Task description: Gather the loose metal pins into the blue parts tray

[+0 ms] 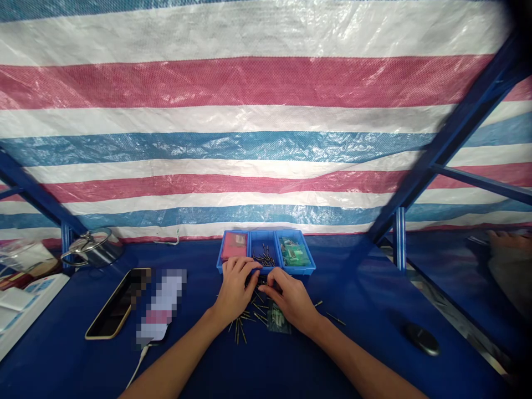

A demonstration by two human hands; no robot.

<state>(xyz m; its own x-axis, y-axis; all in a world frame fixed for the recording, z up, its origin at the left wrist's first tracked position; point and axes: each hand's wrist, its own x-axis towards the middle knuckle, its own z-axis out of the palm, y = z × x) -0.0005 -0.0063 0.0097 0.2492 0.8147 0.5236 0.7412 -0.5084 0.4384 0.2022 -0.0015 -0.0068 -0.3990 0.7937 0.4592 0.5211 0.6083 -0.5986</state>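
My left hand (236, 288) is at the front edge of a blue three-part tray (266, 272), its fingers stretched forward and apart, with nothing visible in them. Beside it, my right hand (291, 296) is pinched, thumb against forefinger; what it grips is too small to make out. Slim metal rods (240, 330), something like drill bits, lie loose below and between the hands. More rods (265, 256) fill the tray's middle compartment. Pink packets (235, 245) sit in the left compartment, green packets (294, 252) in the right. Under my right hand lies a small clear bag (277, 320).
Two phones, one dark (118, 305) and one lit (160, 310) with a white cable, lie left. A lidded metal pot (97, 246) and a white box (33, 305) stand farther left. A black mouse-like object (421, 338) is right. Blue frame beams (436, 149) flank the striped sheet.
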